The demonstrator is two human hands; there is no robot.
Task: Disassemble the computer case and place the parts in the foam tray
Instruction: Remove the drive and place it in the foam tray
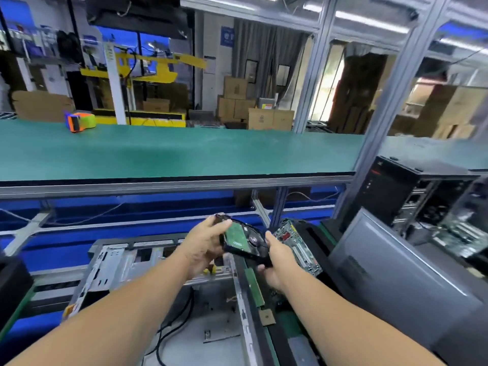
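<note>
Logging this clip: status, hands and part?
Both hands, left and right, grip hard drive. Held above open case. Nothing blocking.

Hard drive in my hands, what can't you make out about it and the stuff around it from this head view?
- Hard drive: its label side faces away; the left hand and right hand cover its ends.
- Board behind it: partly hidden by the drive and right hand, and blurred.
- Open case: its near part is hidden by the forearms and cut off by the bottom edge.
- Foam tray: cannot be told.
</note>
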